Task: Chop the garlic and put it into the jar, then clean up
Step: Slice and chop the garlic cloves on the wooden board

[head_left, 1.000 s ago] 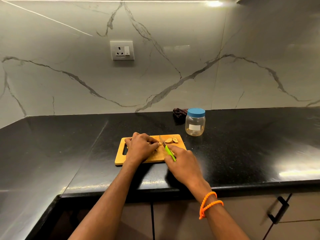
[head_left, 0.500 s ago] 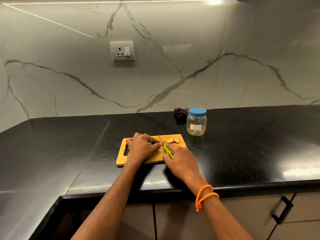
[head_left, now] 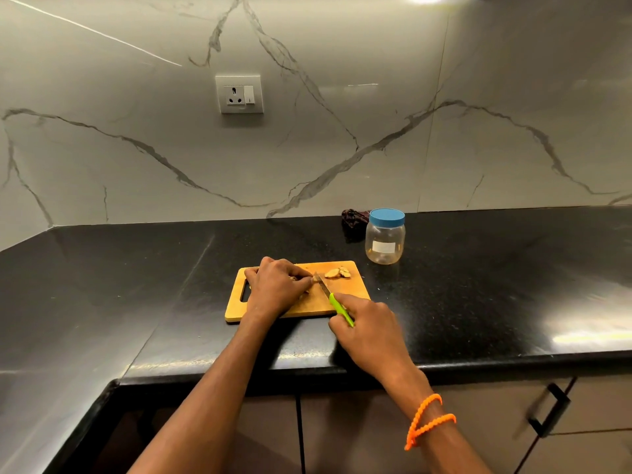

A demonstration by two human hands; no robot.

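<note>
Right now the jar [head_left: 385, 238] stands upright on the black counter [head_left: 496, 285], just past the far right corner of the cutting board [head_left: 309, 302] and apart from it; its blue lid [head_left: 387, 217] is on, and through the clear wall it looks empty apart from a faint yellowish tint at the bottom (whether that is residue or reflection I cannot tell). A dark crumpled cloth [head_left: 354, 218] lies behind the jar, against the marble wall.

On the board, a few garlic slices [head_left: 337, 273] lie near the far right corner. The left hand [head_left: 275, 289] is curled, fingertips pinching a garlic piece [head_left: 313, 279] down against the wood. The right hand [head_left: 371, 331] grips the green handle of the knife [head_left: 337, 304], its blade angled toward the far left with the tip right beside the pinched piece.

The board sits near the counter's front edge, its slotted handle end to the left. The right hand hangs over the strip of counter between board and front edge. Bare black counter runs wide to the left, where it turns a corner, and to the right of the jar. A cabinet handle [head_left: 549, 408] shows below the counter on the right.
</note>
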